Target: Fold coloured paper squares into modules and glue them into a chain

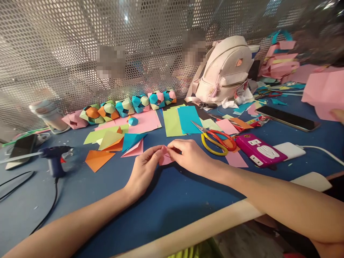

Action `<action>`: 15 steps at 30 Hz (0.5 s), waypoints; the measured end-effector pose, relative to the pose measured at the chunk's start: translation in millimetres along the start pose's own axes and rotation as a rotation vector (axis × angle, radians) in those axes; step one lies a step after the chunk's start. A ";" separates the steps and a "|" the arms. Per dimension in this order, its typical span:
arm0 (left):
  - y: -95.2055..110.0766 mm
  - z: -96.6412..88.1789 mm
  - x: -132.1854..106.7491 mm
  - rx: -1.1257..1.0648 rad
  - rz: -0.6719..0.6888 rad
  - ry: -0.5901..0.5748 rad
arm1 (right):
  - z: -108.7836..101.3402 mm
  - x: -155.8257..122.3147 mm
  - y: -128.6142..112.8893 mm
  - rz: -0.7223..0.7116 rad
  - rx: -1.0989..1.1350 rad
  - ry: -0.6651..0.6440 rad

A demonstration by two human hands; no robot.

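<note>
Between my two hands, just above the blue tabletop, is a small pink piece of folded paper [166, 160]. My left hand [146, 163] pinches its left side between thumb and fingers. On the other side, the fingertips of my right hand [186, 153] close on its upper right edge. Fingers cover much of the paper, so its full shape is hidden. Left of my hands lie folded pieces: a blue one [131, 141], a pink one [134, 148] and an orange one [99, 160]. Scissors with yellow and red handles [215, 143] rest to the right of my right hand.
A row of folded paper balls [125, 106] lines the perforated metal screen [150, 46]. Around the table are a glue gun [55, 157], green sheets [173, 122], a backpack [225, 70], a dark phone [287, 118] and a purple power bank [260, 149]. Another person's hand [338, 114] holds pink paper [324, 91].
</note>
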State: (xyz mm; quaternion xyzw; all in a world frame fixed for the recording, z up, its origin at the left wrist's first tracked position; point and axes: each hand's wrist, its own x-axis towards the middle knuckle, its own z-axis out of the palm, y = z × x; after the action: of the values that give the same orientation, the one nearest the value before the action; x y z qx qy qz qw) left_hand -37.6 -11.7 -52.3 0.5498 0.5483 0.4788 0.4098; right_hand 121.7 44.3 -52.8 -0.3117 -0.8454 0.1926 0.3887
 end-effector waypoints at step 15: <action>1.4 -1.4 3.1 0.041 0.006 0.066 | 0.5 -0.2 -1.3 0.061 0.171 0.006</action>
State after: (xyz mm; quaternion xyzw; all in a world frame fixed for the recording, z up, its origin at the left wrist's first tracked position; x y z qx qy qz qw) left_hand -38.9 -8.8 -50.4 0.5435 0.5695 0.4867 0.3788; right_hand 120.9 43.1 -52.5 -0.3034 -0.8148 0.2751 0.4102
